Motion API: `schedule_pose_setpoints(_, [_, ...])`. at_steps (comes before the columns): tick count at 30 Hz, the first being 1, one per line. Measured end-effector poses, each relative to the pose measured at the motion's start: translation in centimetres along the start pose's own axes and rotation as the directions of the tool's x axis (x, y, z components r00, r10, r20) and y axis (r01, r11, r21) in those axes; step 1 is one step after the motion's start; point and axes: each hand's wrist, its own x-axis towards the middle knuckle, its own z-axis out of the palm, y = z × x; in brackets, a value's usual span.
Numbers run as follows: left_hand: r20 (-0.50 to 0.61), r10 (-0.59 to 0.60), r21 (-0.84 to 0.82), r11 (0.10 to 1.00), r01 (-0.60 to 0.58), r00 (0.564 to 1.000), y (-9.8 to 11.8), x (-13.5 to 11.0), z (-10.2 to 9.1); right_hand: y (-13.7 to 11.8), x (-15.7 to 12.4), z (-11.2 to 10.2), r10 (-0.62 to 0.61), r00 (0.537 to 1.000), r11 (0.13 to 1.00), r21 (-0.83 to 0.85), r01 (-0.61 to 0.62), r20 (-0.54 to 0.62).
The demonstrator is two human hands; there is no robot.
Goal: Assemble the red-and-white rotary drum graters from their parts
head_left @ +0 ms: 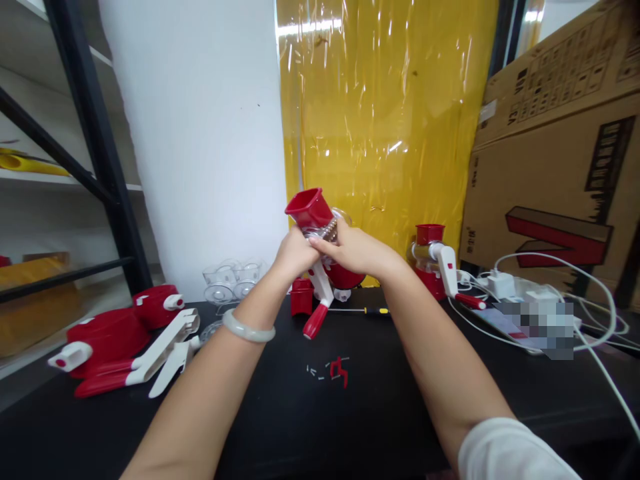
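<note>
Both my hands are wrapped round a red and white hand-crank rotary grater (311, 208), lifted and tilted above the black table. My left hand (295, 253), with a pale bangle on its wrist, closes on the near left side below the square red hopper. Over the clear middle section lies my right hand (357, 248), its thumb reaching across to the left hand. The white crank with its red handle (315, 321) hangs down toward the table. My fingers cover much of the grater's body.
A red block-shaped part (301, 298) and a screwdriver (373, 311) lie behind. Small screws and red clips (339, 371) are in front. Red bases (107, 340), white cranks (163, 347) and clear parts (233, 277) sit left. Another grater (430, 267), cables and a carton (550, 147) stand right.
</note>
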Motion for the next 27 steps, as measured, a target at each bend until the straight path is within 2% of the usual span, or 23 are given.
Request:
schedule_pose_setpoints(4, [0.112, 0.073, -0.105, 0.993, -0.061, 0.991, 1.3, -0.7, 2.3, 0.9, 0.2, -0.7, 0.065, 0.996, 0.998, -0.005, -0.066, -0.057])
schedule_pose_setpoints(8, [0.236, 0.112, -0.264, 0.963, -0.047, 0.965, 2.8, -1.6, 3.9, 2.5, 0.5, -2.3, 0.029, 0.996, 0.998, 0.056, -0.025, -0.078])
schedule_pose_setpoints(11, [0.253, 0.062, -0.388, 0.921, 0.043, 0.966, 3.1, -1.8, 5.1, 4.2, 0.9, -3.5, 0.028, 0.995, 0.997, 0.080, -0.021, -0.093])
schedule_pose_setpoints(14, [0.325, -0.019, -0.469, 0.865, 0.178, 0.946, 2.4, -1.2, 7.1, 6.8, 1.2, -4.7, 0.069, 0.995, 0.993, 0.104, -0.061, -0.075])
schedule_pose_setpoints(22, [0.439, -0.091, -0.372, 0.887, 0.273, 0.894, 0.9, 1.7, 15.5, 16.2, 0.2, -7.1, 0.284, 0.959, 0.921, 0.280, -0.272, -0.001])
schedule_pose_setpoints(27, [0.450, -0.095, -0.372, 0.884, 0.283, 0.888, -0.4, 2.3, 19.5, 19.1, -0.2, -7.1, 0.463, 0.885, 0.848, 0.307, -0.431, -0.037])
